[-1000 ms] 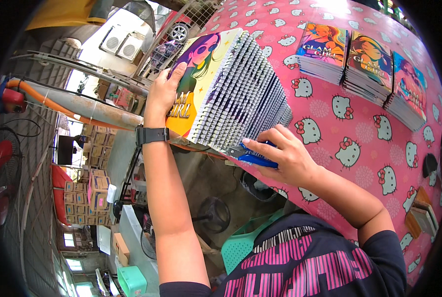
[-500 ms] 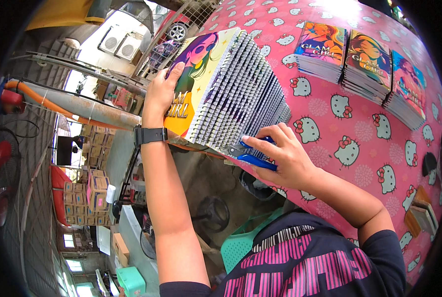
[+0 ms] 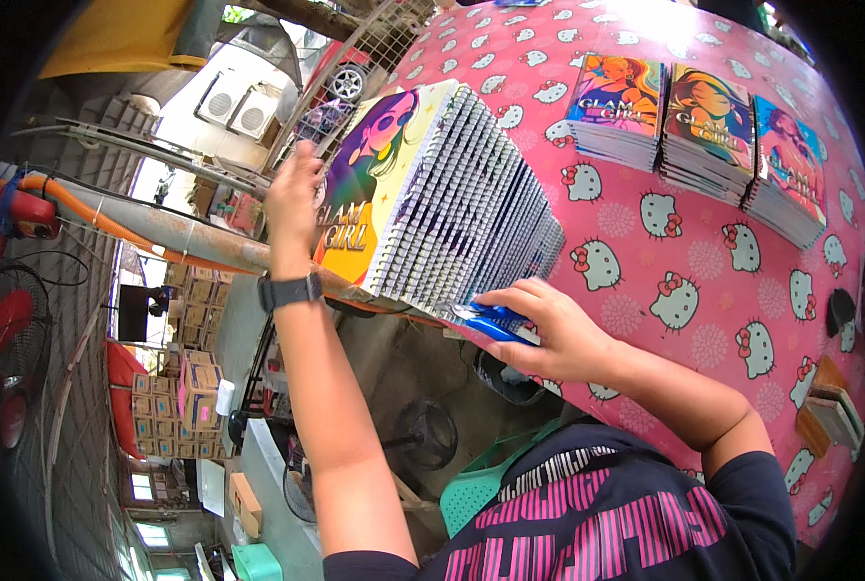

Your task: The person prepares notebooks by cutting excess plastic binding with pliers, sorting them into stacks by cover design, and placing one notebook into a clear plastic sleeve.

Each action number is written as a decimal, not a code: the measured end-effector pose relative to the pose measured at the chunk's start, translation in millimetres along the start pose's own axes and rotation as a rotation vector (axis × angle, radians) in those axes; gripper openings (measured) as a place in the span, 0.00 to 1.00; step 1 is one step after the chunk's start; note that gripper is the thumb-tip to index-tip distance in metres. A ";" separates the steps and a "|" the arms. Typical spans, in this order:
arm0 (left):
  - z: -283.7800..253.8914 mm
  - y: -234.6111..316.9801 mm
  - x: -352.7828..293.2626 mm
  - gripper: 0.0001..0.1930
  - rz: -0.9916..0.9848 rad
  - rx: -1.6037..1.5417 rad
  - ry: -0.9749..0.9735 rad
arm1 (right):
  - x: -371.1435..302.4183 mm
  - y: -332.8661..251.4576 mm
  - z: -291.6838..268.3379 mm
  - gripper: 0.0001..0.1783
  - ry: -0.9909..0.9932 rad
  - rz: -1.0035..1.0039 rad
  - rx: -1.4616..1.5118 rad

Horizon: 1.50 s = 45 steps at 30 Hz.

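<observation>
A tall stack of spiral-bound notebooks (image 3: 452,203) stands at the table's left edge, its coil spines turned to the right. The top one has a yellow-orange cover with a long-haired figure in sunglasses. Beside the stack's left side is my left hand (image 3: 295,198), fingers stretched out and off the cover; whether it touches the stack's side I cannot tell. My right hand (image 3: 563,334) grips blue-handled cutting pliers (image 3: 500,321), their metal jaws against the lower near end of the coil spines. A dark watch (image 3: 292,291) is on my left wrist.
Three shorter stacks of notebooks (image 3: 709,136) stand side by side at the far right of the pink cartoon-patterned table (image 3: 636,290). Wooden pieces (image 3: 830,412) lie at the right rim. A metal pipe (image 3: 190,237) runs past the left edge; a green chair (image 3: 476,494) is near me.
My left hand has come off the top cover and moved left, to the side of the stack. The pliers in my right hand have shifted slightly downward along the spines' near end.
</observation>
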State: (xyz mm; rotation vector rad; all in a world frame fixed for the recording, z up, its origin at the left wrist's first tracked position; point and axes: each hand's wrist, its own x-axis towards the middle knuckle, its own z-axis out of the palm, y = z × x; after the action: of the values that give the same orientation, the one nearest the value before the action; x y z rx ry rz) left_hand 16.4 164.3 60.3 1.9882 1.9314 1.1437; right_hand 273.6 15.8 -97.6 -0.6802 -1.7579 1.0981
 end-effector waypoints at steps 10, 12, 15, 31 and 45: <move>18.6 -43.5 -59.1 0.34 -0.111 -1.087 0.085 | 1.4 16.4 7.6 0.33 0.238 -0.328 -0.509; 22.1 -46.8 -60.3 0.27 -0.106 -1.140 0.065 | 1.9 21.6 8.8 0.33 0.237 -0.352 -0.566; 29.5 -42.9 -64.9 0.21 -0.167 -1.207 0.103 | 2.1 21.0 5.2 0.29 0.171 -0.301 -0.349; 28.8 -47.1 -67.0 0.23 -0.158 -1.160 0.129 | -4.3 14.2 3.4 0.31 0.184 -0.254 -0.455; 30.1 -37.8 -68.6 0.26 -0.183 -1.132 0.124 | -6.7 20.5 6.6 0.24 0.096 -0.108 -0.199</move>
State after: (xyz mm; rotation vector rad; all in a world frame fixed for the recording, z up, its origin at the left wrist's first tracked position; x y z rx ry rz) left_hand 12.1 120.4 -11.0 1.1044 0.9978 1.7513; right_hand 270.0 17.1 -119.8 -0.7369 -1.8133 0.8122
